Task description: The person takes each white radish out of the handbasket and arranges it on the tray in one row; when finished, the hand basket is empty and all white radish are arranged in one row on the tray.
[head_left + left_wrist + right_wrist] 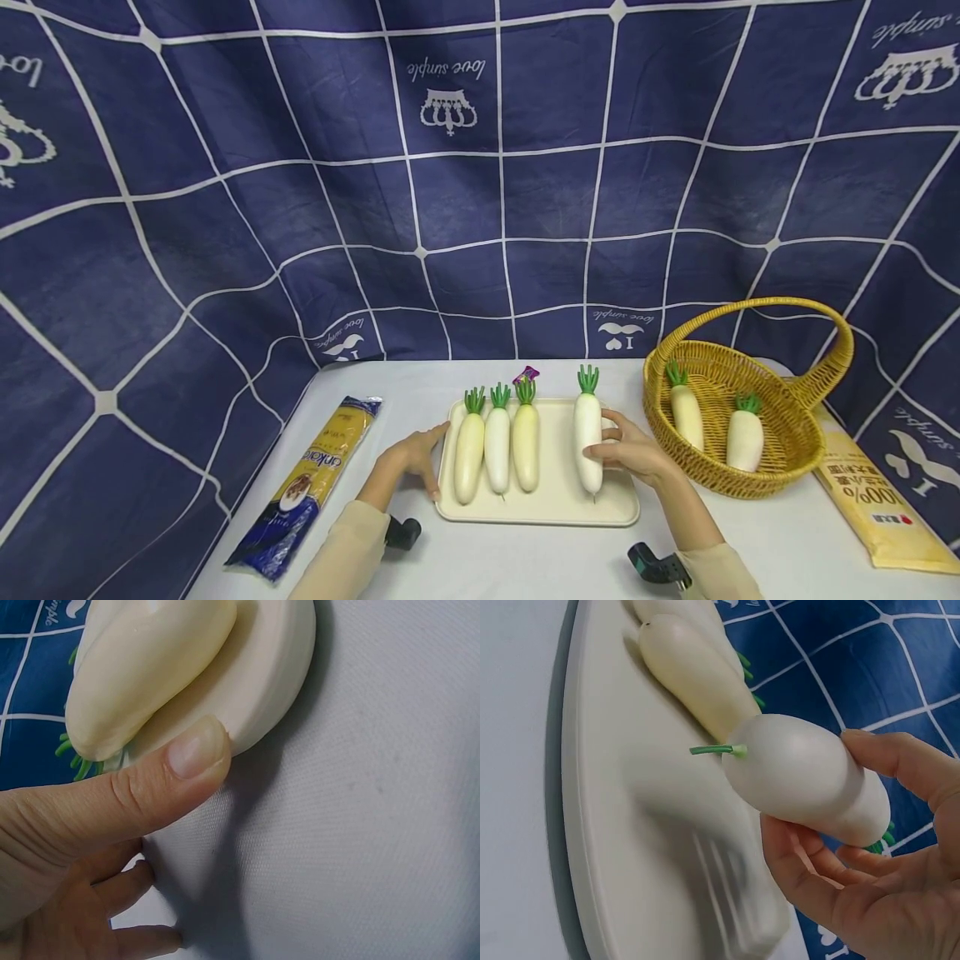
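Right hand [626, 448]: thumb and fingers grip a white radish [587, 437] round its side.
White radish: above the right part of the tray [557, 467], leafy green end pointing away from the person, thin tail at the near end.
Left hand [412, 457]: at the tray's left rim, fingers spread, holding nothing; cannot tell how firmly it touches.
Tray: cream; three radishes [498, 446] lie side by side on its left half, leaves at the far edge.
Wrapper [527, 375]: purple, just beyond the tray.
Basket [720, 383]: wicker, arched handle, right of the tray; two more radishes [745, 442] inside, apart.
Packets: a blue-and-yellow packet [315, 483] far left, a yellow packet [873, 500] beside the basket.
Cloth [450, 192]: blue with white lines, behind the table [525, 558].
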A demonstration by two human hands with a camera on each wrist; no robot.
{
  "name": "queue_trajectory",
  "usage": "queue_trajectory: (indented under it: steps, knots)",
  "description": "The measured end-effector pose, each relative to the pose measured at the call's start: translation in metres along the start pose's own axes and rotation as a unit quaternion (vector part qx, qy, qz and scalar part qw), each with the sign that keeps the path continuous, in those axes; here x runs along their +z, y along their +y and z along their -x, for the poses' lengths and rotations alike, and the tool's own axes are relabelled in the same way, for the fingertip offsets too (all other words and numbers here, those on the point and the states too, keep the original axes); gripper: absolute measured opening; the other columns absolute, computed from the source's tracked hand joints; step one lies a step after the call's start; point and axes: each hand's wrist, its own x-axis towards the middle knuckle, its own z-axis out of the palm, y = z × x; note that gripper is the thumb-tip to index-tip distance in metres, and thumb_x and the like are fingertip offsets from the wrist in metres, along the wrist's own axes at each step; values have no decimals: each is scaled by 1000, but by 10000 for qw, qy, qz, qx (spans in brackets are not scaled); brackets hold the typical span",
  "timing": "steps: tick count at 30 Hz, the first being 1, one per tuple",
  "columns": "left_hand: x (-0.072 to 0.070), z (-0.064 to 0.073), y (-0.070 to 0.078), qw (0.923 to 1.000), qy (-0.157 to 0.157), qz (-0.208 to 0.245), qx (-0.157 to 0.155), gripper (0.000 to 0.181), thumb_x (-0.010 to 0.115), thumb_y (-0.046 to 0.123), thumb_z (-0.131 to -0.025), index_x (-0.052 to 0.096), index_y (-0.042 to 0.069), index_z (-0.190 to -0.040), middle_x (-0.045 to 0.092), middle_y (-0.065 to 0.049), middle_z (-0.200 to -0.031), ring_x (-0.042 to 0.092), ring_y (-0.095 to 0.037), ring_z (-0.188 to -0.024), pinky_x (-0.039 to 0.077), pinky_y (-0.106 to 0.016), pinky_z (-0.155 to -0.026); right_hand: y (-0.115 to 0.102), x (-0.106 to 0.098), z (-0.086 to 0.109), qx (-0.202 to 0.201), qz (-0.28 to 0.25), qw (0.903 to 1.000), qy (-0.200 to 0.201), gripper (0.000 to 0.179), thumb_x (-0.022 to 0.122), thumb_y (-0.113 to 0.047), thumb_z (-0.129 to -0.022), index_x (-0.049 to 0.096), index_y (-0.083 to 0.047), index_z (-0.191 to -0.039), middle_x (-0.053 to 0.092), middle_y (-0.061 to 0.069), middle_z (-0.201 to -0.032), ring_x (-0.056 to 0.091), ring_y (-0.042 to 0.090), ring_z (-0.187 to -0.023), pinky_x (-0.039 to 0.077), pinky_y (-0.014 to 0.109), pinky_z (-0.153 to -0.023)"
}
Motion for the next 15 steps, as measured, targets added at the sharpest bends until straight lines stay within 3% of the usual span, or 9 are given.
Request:
queue_trajectory:
  steps: [10,15]
  knots:
    - [0,0,0,9999,10,-109,118,120,93,13,-43,32,3,-146,39,-22,-144,34,-44,-132,30,-55,-109,4,9,-18,47,70,9998,-166,90,68,0,-75,10,8,-144,54,15,-95,60,19,-78,56,34,-73]
    - [-1,0,1,9999,-19,-98,81,120,93,12,-43,31,3,-146,39,-22,-145,32,-44,-133,29,-56,-110,6,12,-22,97,217,9997,-111,88,68,1,-74,13,9,-143,56,17,-95,61,20,-77,57,37,-73]
